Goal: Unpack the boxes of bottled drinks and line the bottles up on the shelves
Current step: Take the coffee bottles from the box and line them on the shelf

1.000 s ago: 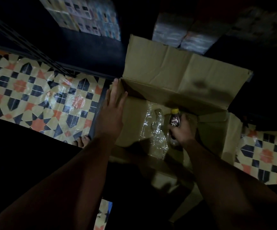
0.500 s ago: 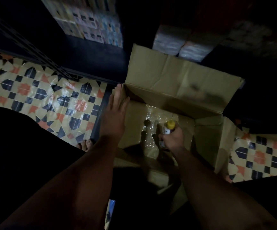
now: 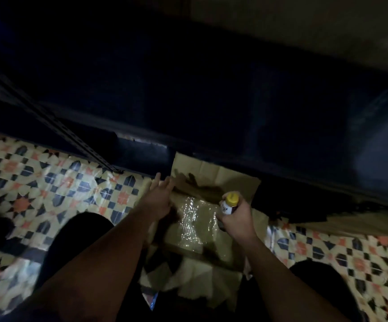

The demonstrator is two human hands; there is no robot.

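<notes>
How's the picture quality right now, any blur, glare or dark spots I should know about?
Head view: very dim, the upper half nearly black; motion blur smears the floor tiles and the left hand; glare glints off the plastic wrap in the cardboard box; the yellow-capped bottle in the right hand stays fairly readable.

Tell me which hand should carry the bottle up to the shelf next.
Right. The right hand already grips the yellow-capped bottle, lifted above the open cardboard box. The left hand lies flat with straight fingers at the box's left edge, holding nothing, so it would probably do best steadying the box.
</notes>
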